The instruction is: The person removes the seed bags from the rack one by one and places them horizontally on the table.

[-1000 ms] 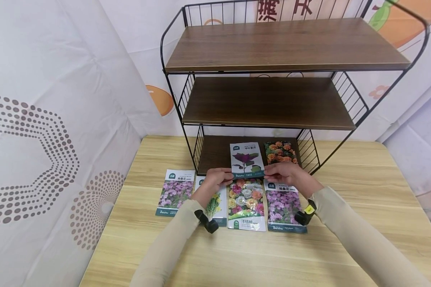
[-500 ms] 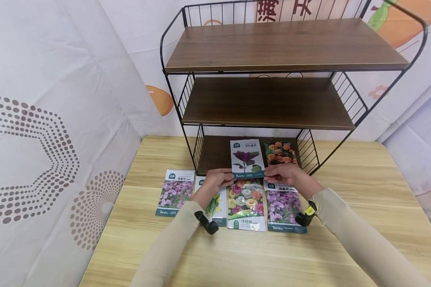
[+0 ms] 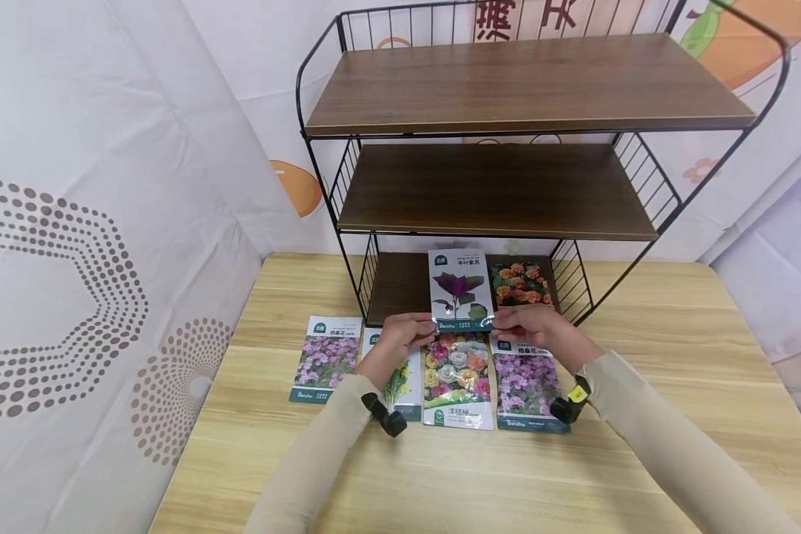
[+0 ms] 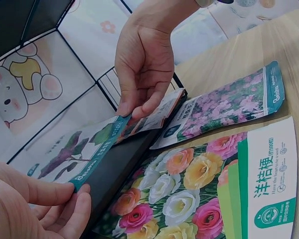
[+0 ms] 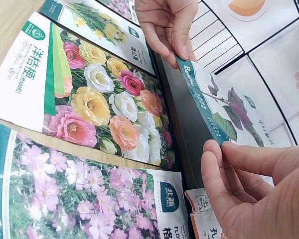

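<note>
My left hand and right hand pinch the lower corners of a seed packet with a purple-leaved plant on it. The packet stands tilted over the front of the rack's bottom shelf. In the wrist views, the thumbs and fingers of both hands grip the packet's green bottom band. To its right, a packet of orange flowers lies on that shelf, partly behind my right hand. Just below the hands, a packet of mixed roses-like blooms lies on the table.
Beside the mixed-flower packet lie a purple-flower packet on the right and a yellow-flower packet partly under my left wrist. Another purple-flower packet is farther left. The rack's middle shelf and top shelf overhang the bottom one.
The purple-leaved packet's top edge has risen, so its face shows more upright. Both hands keep their grip on the lower corners and have hardly moved.
</note>
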Motion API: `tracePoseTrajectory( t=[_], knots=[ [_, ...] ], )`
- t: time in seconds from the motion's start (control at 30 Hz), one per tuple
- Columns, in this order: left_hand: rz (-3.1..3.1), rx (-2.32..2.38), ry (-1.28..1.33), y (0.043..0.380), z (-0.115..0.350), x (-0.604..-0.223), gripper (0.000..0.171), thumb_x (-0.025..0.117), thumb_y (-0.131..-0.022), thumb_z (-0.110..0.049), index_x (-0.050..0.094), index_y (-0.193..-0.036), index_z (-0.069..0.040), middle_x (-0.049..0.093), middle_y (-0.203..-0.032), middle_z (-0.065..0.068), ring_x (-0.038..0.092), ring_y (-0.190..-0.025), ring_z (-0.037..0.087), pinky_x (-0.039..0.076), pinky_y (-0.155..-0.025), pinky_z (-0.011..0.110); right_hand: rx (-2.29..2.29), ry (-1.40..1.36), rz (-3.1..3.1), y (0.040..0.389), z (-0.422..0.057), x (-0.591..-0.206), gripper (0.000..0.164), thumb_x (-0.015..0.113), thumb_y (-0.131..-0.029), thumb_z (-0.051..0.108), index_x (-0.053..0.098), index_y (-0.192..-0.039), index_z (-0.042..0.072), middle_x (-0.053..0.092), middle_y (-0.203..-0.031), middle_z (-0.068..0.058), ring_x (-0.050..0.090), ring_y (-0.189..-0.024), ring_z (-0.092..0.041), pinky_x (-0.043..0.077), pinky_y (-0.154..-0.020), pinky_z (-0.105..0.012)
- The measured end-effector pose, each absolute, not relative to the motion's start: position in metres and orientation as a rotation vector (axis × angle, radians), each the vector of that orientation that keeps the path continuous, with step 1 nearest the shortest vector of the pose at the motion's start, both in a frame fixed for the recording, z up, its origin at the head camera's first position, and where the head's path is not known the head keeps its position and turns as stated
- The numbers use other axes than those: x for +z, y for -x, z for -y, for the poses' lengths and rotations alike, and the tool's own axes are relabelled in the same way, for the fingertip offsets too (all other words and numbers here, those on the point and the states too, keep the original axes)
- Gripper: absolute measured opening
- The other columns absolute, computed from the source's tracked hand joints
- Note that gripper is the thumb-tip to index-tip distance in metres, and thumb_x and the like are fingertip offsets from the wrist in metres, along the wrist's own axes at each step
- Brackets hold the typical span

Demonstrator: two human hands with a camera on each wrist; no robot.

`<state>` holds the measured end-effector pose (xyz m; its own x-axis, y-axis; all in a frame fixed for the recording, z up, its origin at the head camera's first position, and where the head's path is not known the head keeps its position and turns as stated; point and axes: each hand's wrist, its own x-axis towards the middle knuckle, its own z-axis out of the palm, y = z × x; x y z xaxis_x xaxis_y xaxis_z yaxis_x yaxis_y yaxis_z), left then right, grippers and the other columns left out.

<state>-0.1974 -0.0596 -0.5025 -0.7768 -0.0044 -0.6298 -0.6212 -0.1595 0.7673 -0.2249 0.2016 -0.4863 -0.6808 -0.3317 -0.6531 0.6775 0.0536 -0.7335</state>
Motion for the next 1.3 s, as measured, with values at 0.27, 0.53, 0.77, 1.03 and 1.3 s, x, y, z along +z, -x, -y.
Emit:
tracePoseTrajectory(
  t=[0.27, 0.53, 0.77, 1.03, 1.3],
  knots=[
    [-1.691, 1.997, 0.701, 0.1968, 0.0588, -0.5003, 0.030, 0.068, -0.093, 0.005, 0.070, -0.123, 0.002, 0.070, -0.123, 0.020, 0.070, -0.113, 0.030, 0.062, -0.097, 0.035, -1.731, -0.312, -1.617, 0.2215, -0.2045, -0.4855, 0.015, 0.053, -0.102, -0.004, 0.056, -0.116, -0.001, 0.066, -0.088, 0.001, 0.072, -0.080, -0.008, 0.064, -0.082, -0.019],
    [-1.690, 1.997, 0.687, 0.1961, 0.0587, -0.5003, 0.029, 0.068, -0.094, 0.005, 0.069, -0.123, 0.002, 0.071, -0.117, 0.018, 0.072, -0.106, 0.027, 0.063, -0.095, 0.033, -1.730, -0.255, -1.638, 0.2190, -0.2072, -0.4918, 0.032, 0.052, -0.104, -0.002, 0.044, -0.134, -0.009, 0.065, -0.092, 0.001, 0.072, -0.084, -0.006, 0.063, -0.084, -0.019],
    [-1.696, 2.001, 0.672, 0.1947, 0.0579, -0.5008, 0.030, 0.067, -0.094, 0.005, 0.069, -0.125, 0.001, 0.070, -0.121, 0.020, 0.070, -0.112, 0.030, 0.062, -0.097, 0.034, -1.746, -0.281, -1.646, 0.2176, -0.2067, -0.4909, 0.028, 0.054, -0.103, -0.002, 0.049, -0.130, -0.007, 0.066, -0.091, -0.001, 0.073, -0.083, -0.009, 0.064, -0.083, -0.021],
    [-1.700, 1.983, 0.700, 0.1950, 0.0569, -0.5008, 0.029, 0.068, -0.094, 0.005, 0.070, -0.123, 0.001, 0.071, -0.121, 0.021, 0.071, -0.112, 0.033, 0.064, -0.092, 0.032, -1.740, -0.277, -1.678, 0.2169, -0.2063, -0.4914, 0.027, 0.056, -0.102, -0.002, 0.050, -0.128, -0.007, 0.067, -0.091, -0.001, 0.073, -0.083, -0.009, 0.064, -0.083, -0.021],
    [-1.701, 1.980, 0.720, 0.1950, 0.0565, -0.4994, 0.029, 0.070, -0.092, 0.005, 0.072, -0.121, 0.001, 0.071, -0.122, 0.020, 0.074, -0.106, 0.030, 0.066, -0.083, 0.028, -1.752, -0.288, -1.672, 0.2170, -0.2074, -0.4893, 0.028, 0.057, -0.102, -0.003, 0.050, -0.128, -0.008, 0.068, -0.091, -0.001, 0.074, -0.084, -0.009, 0.064, -0.084, -0.021]
  ],
)
